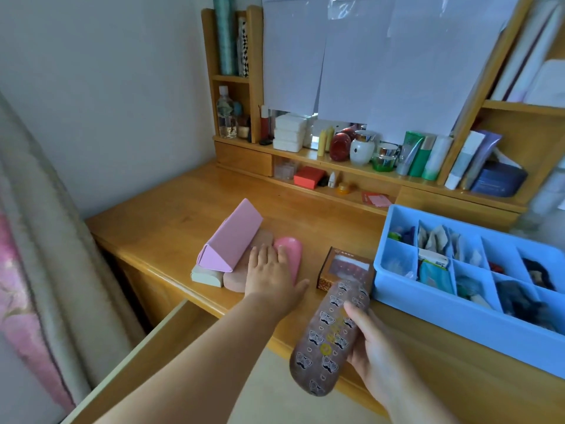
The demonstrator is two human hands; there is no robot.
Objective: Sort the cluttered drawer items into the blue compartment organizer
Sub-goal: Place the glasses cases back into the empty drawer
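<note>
My right hand grips a brown glasses case printed with spectacles and moustaches, held above the desk's front edge. My left hand lies flat with straight fingers on a pink oval case and a beige case beneath it. A pink triangular folding case leans just left of that hand, over a cream case. The blue compartment organizer stands at the right, with small items in its cells. A small brown windowed box stands between the cases and the organizer.
The drawer is pulled open below the desk at lower left. Wooden shelves at the back hold bottles, jars, tubes and boxes. A curtain hangs on the left.
</note>
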